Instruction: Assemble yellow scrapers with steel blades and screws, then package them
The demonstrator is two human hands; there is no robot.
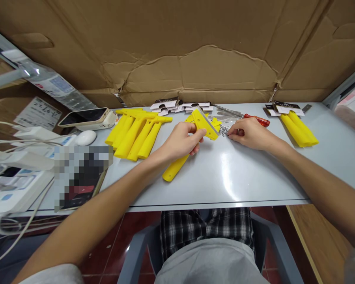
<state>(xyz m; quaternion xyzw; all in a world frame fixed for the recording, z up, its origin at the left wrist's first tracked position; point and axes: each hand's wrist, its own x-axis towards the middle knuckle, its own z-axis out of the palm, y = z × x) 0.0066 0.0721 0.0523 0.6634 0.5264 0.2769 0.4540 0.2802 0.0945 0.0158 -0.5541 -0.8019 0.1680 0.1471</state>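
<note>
My left hand (185,138) is closed around a yellow scraper (174,169), its head tilted up with a metal blade along the edge. My right hand (250,133) has its fingertips pinched together at a small pile of screws (224,131); whatever sits between them is too small to make out. Behind the scraper head lie more yellow plastic pieces (215,120), partly hidden. Just beyond my right hand rests a screwdriver with a red handle (263,121), alongside some flat metal blades (225,113).
Several yellow scraper handles (130,136) lie in a group to the left. Packaged yellow scrapers (300,128) are at the right, and printed cards (165,104) at the back. A phone (84,118), mouse (86,137) and power strip (20,189) crowd the left side. Cardboard (195,75) walls the back.
</note>
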